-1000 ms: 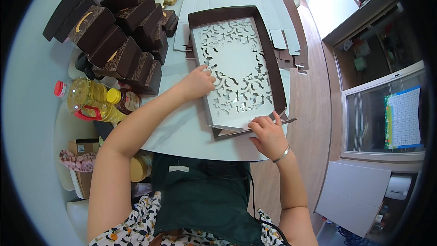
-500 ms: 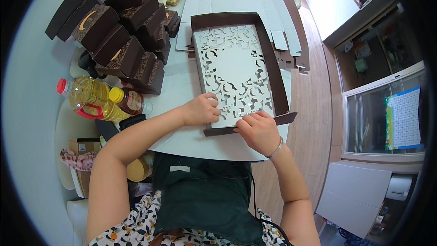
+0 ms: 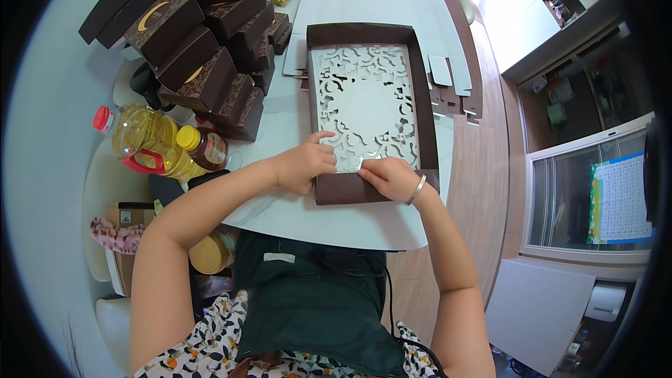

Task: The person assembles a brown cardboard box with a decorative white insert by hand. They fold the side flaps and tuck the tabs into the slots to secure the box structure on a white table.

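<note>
In front of me on the white table lies a dark brown cardboard box [image 3: 350, 190]. Its inside is white, and a cut-out scroll pattern [image 3: 364, 108] surrounds a plain middle. My left hand [image 3: 306, 162] grips the left wall at the near corner, its index finger reaching over the edge and the other fingers curled. My right hand [image 3: 393, 178] is closed on the top edge of the near wall, thumb toward me and fingertips over the inside. That near wall stands up with its brown face toward me; the fingers partly hide its right half.
Several dark brown boxes [image 3: 210, 80] are piled at the left. Closer stand an oil bottle [image 3: 143, 141] and a yellow-lidded jar [image 3: 206, 148]. Flat white-and-brown cardboard blanks [image 3: 371, 0] lie behind the box. The table's rounded edge [image 3: 322, 241] runs near my apron.
The near wall has swung up from a lower, outward position, and its right end flap no longer sticks out. My right hand has moved slightly up with it; the left index finger has straightened.
</note>
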A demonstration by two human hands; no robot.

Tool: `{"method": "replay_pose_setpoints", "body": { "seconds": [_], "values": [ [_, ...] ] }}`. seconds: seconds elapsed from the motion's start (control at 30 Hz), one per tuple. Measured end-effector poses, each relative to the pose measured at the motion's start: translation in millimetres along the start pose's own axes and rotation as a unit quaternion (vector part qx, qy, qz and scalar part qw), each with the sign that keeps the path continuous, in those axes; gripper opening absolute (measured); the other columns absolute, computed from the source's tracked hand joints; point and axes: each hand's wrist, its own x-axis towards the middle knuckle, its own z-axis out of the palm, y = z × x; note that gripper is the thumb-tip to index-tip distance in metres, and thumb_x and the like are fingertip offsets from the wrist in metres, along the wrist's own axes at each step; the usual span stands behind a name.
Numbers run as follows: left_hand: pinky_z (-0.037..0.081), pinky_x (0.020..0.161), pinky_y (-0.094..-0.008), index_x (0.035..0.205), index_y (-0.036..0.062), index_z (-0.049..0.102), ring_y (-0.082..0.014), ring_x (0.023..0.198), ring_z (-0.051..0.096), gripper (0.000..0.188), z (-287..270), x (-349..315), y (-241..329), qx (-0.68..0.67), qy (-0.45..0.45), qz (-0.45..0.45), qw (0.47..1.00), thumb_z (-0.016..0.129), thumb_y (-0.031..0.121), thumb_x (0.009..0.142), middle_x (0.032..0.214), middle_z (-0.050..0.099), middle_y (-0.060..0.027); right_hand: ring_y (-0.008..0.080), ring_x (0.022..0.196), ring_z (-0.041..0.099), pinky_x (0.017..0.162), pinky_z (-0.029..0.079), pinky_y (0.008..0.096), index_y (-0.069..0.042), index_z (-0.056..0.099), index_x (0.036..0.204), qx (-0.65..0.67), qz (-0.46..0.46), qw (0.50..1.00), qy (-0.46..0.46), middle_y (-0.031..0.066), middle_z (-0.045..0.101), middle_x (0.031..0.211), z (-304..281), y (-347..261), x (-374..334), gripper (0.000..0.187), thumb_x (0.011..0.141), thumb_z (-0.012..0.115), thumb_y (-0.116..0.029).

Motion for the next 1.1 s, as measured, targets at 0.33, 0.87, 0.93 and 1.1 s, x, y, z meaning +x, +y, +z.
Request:
{"method": "replay_pose_setpoints", "body": {
  "seconds": [0.33, 0.87, 0.93, 1.1],
  "values": [
    [0.032, 0.111, -0.0503, 0.092, 0.0081, 0.059, -0.0291, 0.087, 0.059, 0.024, -11, -2, -1, -0.046, 0.008, 0.044, 0.998, 0.059, 0.005, 0.068, 0.083, 0.059, -0.0063, 0.0360, 0.091, 0.066, 0.081, 0.052, 0.0448, -0.008, 0.071, 0.096, -0.011, 0.102, 0.988, -0.114, 0.0157, 0.071, 0.094, 11, 11, 22, 0.037, 0.100, 0.048, -0.037],
    [0.045, 0.050, -0.0296, 0.106, 0.0002, 0.066, -0.0156, 0.061, 0.055, 0.034, 67, 15, 71, 0.403, 0.096, -0.062, 0.908, 0.062, 0.017, 0.076, 0.071, 0.055, -0.0039, 0.0364, 0.077, 0.065, 0.069, 0.051, 0.0433, -0.004, 0.066, 0.085, -0.053, 0.102, 0.993, -0.031, 0.0160, 0.069, 0.082, -21, 38, -17, 0.032, 0.091, 0.067, -0.035],
    [0.047, 0.051, -0.0307, 0.107, 0.0002, 0.065, -0.0163, 0.061, 0.055, 0.036, 66, 13, 67, 0.387, 0.089, -0.064, 0.916, 0.062, 0.017, 0.075, 0.072, 0.055, -0.0040, 0.0349, 0.075, 0.063, 0.069, 0.050, 0.0422, -0.003, 0.065, 0.086, -0.044, 0.134, 0.985, -0.099, 0.0159, 0.067, 0.080, -38, 48, -27, 0.034, 0.093, 0.065, -0.036],
    [0.047, 0.049, -0.0314, 0.107, 0.0017, 0.065, -0.0168, 0.062, 0.055, 0.048, 61, 8, 60, 0.368, 0.078, -0.042, 0.926, 0.065, 0.044, 0.084, 0.075, 0.056, -0.0033, 0.0223, 0.072, 0.053, 0.072, 0.046, 0.0349, -0.001, 0.064, 0.095, 0.073, 0.132, 0.958, -0.243, 0.0119, 0.061, 0.076, -41, 56, -30, 0.032, 0.100, 0.056, -0.032]
  ]
}}
